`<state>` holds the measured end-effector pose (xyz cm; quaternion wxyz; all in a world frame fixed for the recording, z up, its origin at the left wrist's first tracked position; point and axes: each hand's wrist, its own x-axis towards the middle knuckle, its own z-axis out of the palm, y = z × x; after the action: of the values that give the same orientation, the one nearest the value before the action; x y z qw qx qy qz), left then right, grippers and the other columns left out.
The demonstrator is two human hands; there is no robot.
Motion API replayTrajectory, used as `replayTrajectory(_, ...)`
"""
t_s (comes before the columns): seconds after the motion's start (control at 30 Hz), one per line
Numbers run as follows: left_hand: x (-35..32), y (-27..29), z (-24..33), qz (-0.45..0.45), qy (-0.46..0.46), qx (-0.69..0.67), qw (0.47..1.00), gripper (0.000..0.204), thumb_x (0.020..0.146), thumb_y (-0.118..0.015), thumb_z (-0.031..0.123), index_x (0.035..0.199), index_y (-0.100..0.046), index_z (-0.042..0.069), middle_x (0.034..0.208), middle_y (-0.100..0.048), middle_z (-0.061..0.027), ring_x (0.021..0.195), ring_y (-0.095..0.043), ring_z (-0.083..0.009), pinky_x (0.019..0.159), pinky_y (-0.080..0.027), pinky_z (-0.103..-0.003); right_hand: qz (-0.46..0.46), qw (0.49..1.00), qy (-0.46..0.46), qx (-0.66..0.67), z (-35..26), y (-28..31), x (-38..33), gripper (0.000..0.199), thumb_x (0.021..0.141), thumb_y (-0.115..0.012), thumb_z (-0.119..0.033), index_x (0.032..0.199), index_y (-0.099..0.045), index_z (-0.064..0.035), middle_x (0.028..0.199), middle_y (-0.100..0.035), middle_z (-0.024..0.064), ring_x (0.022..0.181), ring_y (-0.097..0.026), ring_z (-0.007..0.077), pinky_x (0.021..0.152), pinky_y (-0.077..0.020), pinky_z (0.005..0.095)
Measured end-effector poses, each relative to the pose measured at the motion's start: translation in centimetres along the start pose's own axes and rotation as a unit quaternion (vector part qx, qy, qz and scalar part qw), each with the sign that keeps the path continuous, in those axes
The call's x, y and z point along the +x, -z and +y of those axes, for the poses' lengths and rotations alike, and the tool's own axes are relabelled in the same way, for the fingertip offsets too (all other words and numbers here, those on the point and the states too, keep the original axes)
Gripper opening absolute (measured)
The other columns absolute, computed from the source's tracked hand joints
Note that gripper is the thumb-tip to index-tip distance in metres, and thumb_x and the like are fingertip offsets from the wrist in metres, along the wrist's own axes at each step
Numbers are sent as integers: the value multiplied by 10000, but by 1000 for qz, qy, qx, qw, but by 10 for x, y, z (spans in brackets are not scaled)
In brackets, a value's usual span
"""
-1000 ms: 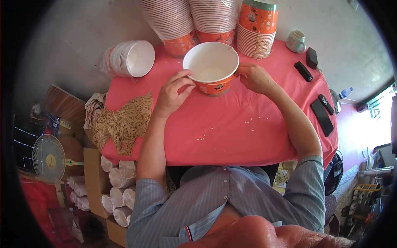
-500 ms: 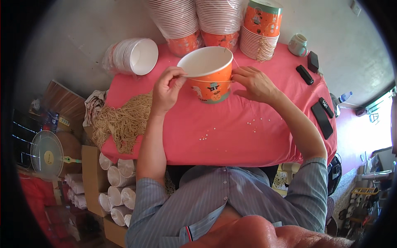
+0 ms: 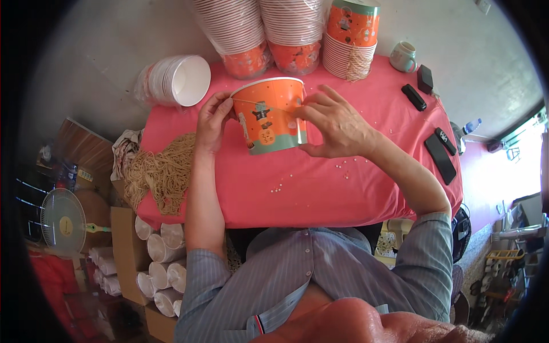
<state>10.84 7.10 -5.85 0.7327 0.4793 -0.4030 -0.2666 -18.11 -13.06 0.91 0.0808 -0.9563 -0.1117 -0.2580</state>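
An orange paper bucket [image 3: 269, 127] with cartoon figures, a green base band and a white rim is held tilted above the table, its printed side facing me. My left hand [image 3: 214, 121] grips it at the left edge just below the rim, thumb in front and the other fingers partly hidden. A thin beige string [image 3: 257, 103] crosses the front of the bucket from near my left thumb to my right fingertips. My right hand [image 3: 334, 123] is at the bucket's right side, fingers bent onto the string and thumb lower, by the base.
A heap of beige strings [image 3: 160, 174] lies on the pink tablecloth [image 3: 251, 200] at left. Stacked buckets [image 3: 351, 51] line the back; white-mouthed ones [image 3: 191, 81] lie sideways. A mug [image 3: 403, 57], phone [image 3: 440, 159] and remote [image 3: 446, 142] are at right. Small white beads [image 3: 277, 187] are scattered centrally.
The bucket has tipped so its printed side shows more and its white inside is hidden. It has shifted slightly left with both hands. The right hand has moved down and left across its side.
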Motion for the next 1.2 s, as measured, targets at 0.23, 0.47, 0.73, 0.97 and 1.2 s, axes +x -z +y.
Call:
replayTrajectory(0.23, 7, -6, -23, 67, 25, 96, 993, 339, 1112, -706, 233, 1374, -698, 17, 1061, -731, -1, 850, -646, -74, 718, -537, -257, 75, 989, -43, 118, -17, 2, -6, 658, 808, -856, -225, 1425, -661, -104, 1050, -778, 109, 941, -748, 292, 974, -608, 449)
replayTrajectory(0.47, 0, -14, -31, 62, -37, 395, 916, 188, 1086, -716, 158, 1190, -773, 13, 875, -720, -27, 729, -602, -71, 657, -509, -275, 374, 828, -258, 328, 64, 75, -25, 471, 1063, -644, -255, 1462, -642, -5, 969, -739, 86, 906, -745, 188, 851, -638, 356)
replayTrajectory(0.73, -8, -27, -21, 30, -97, 456, 884, 175, 1069, -719, 146, 1164, -774, 11, 935, -771, -113, 705, -652, -165, 677, -547, -326, 416, 743, -395, 344, 158, 169, 39, 603, 987, -666, -546, 1406, -614, -115, 873, -639, 112, 797, -713, 277, 742, -667, 481)
replayTrajectory(0.97, 2, -33, -31, 13, -89, 451, 888, 193, 1073, -722, 159, 1169, -780, 3, 940, -777, -103, 751, -656, -142, 712, -547, -312, 244, 698, -375, 560, 273, 199, 38, 608, 988, -651, -564, 1432, -604, -152, 1030, -650, 186, 897, -703, 342, 756, -659, 558)
replayTrajectory(1.2, -4, -27, -32, 3, -93, 458, 884, 176, 1063, -718, 147, 1166, -769, 15, 972, -788, -146, 762, -720, -223, 720, -583, -355, 325, 690, -491, 420, 287, 146, 70, 558, 1002, -637, -542, 1373, -601, -127, 1018, -629, 217, 878, -694, 393, 765, -648, 620)
